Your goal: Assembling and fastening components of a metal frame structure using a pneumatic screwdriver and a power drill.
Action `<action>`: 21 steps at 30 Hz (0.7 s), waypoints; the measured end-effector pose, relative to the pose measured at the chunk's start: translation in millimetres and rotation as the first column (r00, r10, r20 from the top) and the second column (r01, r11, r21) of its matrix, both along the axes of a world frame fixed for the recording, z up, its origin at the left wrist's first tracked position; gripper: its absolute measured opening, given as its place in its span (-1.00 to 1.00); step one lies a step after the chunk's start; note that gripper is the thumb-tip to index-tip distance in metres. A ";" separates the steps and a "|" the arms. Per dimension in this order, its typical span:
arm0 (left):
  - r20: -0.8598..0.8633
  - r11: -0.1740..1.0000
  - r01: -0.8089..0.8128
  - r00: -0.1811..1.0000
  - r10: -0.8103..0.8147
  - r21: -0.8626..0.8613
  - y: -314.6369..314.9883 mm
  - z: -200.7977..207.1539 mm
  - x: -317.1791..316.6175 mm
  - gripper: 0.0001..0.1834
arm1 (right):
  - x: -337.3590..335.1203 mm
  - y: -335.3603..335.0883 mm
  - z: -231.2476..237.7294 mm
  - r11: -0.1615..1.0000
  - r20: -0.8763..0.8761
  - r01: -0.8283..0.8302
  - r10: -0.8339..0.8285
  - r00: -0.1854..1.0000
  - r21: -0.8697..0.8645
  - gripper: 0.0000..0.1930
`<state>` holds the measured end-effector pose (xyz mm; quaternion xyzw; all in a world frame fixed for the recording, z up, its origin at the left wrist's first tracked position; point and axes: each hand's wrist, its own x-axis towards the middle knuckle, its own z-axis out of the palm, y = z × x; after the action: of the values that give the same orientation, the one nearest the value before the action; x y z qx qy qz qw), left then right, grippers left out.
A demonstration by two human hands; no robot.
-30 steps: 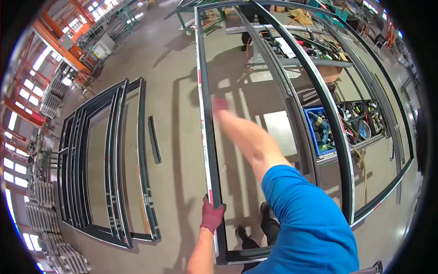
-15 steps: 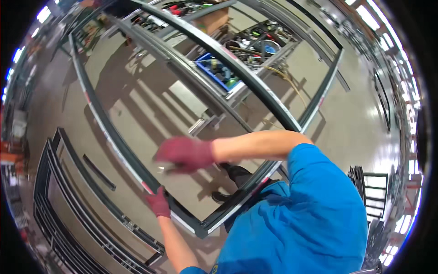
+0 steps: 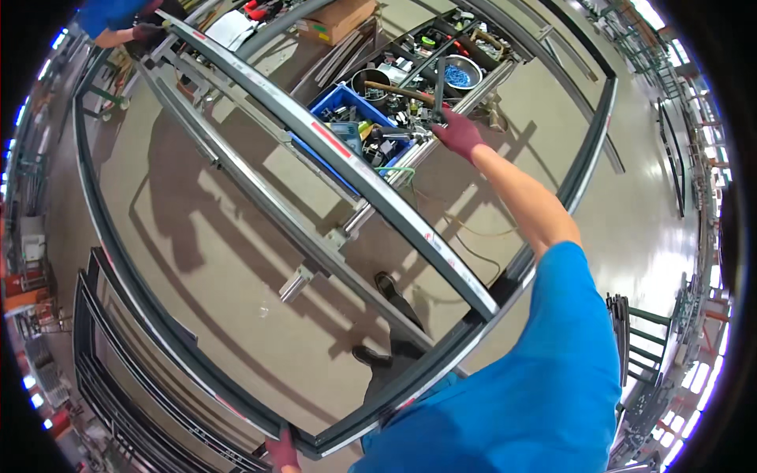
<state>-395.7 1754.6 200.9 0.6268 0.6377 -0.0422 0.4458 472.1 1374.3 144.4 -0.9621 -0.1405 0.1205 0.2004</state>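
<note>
My left hand [image 3: 282,452], in a dark red glove, is closed on the near rail of a large dark metal frame [image 3: 206,394], beside its lower corner. With the same kind of glove, my right hand [image 3: 461,135] stretches out over the tool tray, its thumb and fingers apart at the end of a dark bar-shaped piece [image 3: 440,83]. That piece lies against a wooden handle [image 3: 398,92]; together they look like a hammer. Whether my fingertips touch it I cannot make out. A metal bowl of blue small parts [image 3: 459,75] sits just beyond.
A blue bin [image 3: 323,101] of parts stands left of the bowl, under a crossing rail [image 3: 331,142]. At the far left a person's gloved hand [image 3: 148,31] is by the rail's end. A cardboard box [image 3: 337,20] lies farther back. Several dark frames [image 3: 102,378] are at lower left.
My right hand has swung from above the frame's near left part far forward and right to the tool tray. The view has shifted; my left hand stays on the rail. A co-worker's hand has come into view.
</note>
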 end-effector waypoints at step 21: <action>-0.548 0.964 0.151 0.798 -0.250 -0.219 -0.8 28.9 20.2 -0.36 | 229.5 173.3 -206.0 0.729 -0.005 -0.390 0.470 0.883 -0.563 -0.64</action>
<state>-375.5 1753.9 229.8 0.6104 0.6659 -0.3273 0.2772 701.6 1547.6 -61.5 -0.9251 -0.3326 0.1319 -0.1273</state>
